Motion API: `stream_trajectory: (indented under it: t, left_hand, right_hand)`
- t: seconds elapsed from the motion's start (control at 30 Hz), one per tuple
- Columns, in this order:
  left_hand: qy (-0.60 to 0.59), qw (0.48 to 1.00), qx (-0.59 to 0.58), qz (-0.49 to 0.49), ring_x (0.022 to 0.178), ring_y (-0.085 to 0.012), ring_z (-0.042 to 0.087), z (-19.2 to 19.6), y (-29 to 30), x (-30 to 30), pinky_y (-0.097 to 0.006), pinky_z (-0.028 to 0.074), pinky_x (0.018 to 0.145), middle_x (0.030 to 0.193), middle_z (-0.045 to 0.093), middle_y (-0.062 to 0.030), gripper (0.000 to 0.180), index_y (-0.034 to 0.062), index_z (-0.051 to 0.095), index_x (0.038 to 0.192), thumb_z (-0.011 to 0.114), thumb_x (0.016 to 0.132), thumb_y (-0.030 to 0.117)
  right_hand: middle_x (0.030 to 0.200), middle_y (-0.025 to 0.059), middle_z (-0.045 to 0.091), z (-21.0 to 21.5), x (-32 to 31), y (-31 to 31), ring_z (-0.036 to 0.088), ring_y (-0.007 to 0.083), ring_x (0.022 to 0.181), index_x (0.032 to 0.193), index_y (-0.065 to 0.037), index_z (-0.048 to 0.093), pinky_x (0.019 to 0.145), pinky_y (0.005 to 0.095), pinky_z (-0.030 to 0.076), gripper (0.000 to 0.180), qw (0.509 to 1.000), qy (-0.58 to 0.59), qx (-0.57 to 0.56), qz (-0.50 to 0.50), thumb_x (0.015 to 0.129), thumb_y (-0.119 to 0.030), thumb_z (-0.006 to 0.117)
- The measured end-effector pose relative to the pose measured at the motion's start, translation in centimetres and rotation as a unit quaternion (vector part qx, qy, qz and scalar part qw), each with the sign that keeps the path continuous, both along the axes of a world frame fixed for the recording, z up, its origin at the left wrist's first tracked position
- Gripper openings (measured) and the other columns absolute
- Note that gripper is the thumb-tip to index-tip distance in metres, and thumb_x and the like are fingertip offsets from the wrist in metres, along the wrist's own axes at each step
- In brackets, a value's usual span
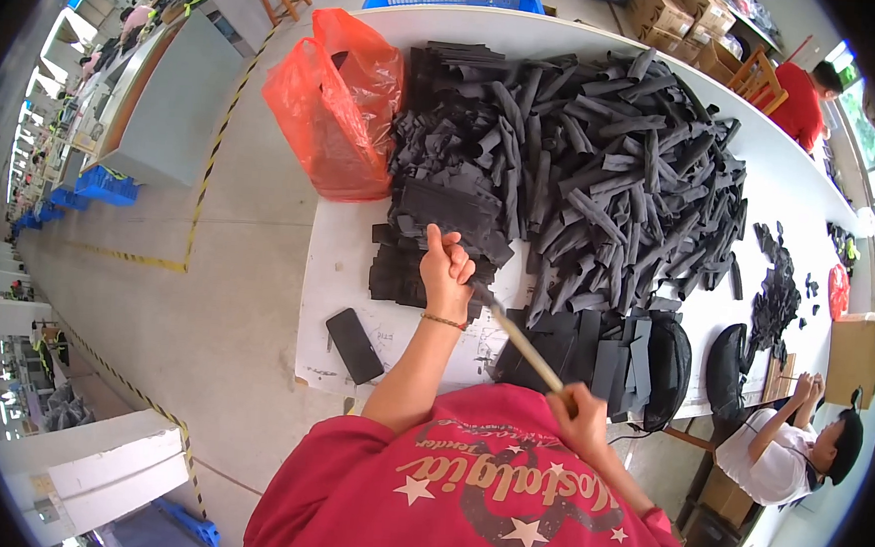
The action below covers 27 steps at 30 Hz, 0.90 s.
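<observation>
My right hand (pixel 581 418) is closed round the near end of a pale wooden stick (pixel 525 347) just in front of my chest. The stick slants away to the left, and its far end goes into a small black fabric piece (pixel 483 294). That piece runs into my left hand (pixel 448 264), which is curled shut at its side; most of it is hidden by the fingers. Beyond my left hand lies a stack of flat black fabric pieces (pixel 447 207), with more layered strips (pixel 397 276) beside the wrist. To the right spreads a large heap of rolled black fabric tubes (pixel 629 175).
An orange-red plastic bag (pixel 337 117) stands at the table's far left. A black phone (pixel 355 346) lies near the left edge. Black pouches (pixel 667 373) and flat black panels (pixel 563 346) lie to the right. A person in white (pixel 772 454) sits at the right side of the white table (pixel 705 325).
</observation>
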<state>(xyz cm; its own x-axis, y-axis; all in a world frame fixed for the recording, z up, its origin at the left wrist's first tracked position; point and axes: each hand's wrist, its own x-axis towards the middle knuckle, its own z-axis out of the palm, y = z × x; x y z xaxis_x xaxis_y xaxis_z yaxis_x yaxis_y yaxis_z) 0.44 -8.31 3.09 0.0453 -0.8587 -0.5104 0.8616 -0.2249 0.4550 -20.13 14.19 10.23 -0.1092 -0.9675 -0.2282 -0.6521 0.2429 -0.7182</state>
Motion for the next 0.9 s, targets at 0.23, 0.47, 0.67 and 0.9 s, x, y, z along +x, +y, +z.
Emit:
stream_trajectory:
  t: [0.23,0.47,0.67,0.9]
  left_hand:
    - [0.041,0.997,0.056,-0.022,0.041,-0.0073,0.039,-1.0,2.3,-2.5,-0.023,0.029,0.04,0.055,0.049,0.0004,0.037,0.0079,0.059,0.08,0.047,0.098,0.037]
    - [-0.274,0.817,-0.271,-0.428,0.062,-0.0119,0.059,3.4,4.3,-1.7,-0.022,0.047,0.059,0.078,0.058,-0.0021,0.036,-0.0006,0.059,0.107,0.049,0.099,0.033]
    - [-0.179,0.824,-0.133,-0.521,0.042,-0.0059,0.032,2.5,6.5,-2.6,-0.023,0.026,0.039,0.057,0.038,0.0029,0.033,0.0018,0.054,0.089,0.044,0.101,0.031]
    - [-0.226,0.848,-0.147,-0.456,0.048,-0.0059,0.041,0.7,8.2,-1.6,-0.022,0.034,0.043,0.062,0.047,0.0,0.032,0.0046,0.049,0.082,0.04,0.102,0.028]
  right_hand:
    - [0.067,0.0003,0.055,-2.1,6.3,-12.2,0.044,0.0058,0.059,0.096,-0.002,0.066,0.054,0.0209,0.037,0.011,0.957,-0.186,-0.203,-0.093,0.086,-0.006,0.067]
    - [0.071,-0.0038,0.056,-3.5,3.8,-14.9,0.045,0.0041,0.063,0.095,-0.002,0.069,0.055,0.0209,0.034,0.012,0.969,-0.158,-0.19,-0.007,0.088,-0.011,0.067]
    - [0.059,-0.0069,0.048,-1.5,1.6,-17.1,0.036,0.0046,0.047,0.086,0.0,0.068,0.045,0.0216,0.027,0.018,0.92,-0.336,-0.053,-0.196,0.091,-0.017,0.064]
    - [0.059,-0.0089,0.044,-0.4,-3.8,-21.6,0.03,0.0005,0.042,0.094,-0.006,0.066,0.039,0.0193,0.022,0.02,0.802,-0.477,-0.146,-0.328,0.092,-0.026,0.063]
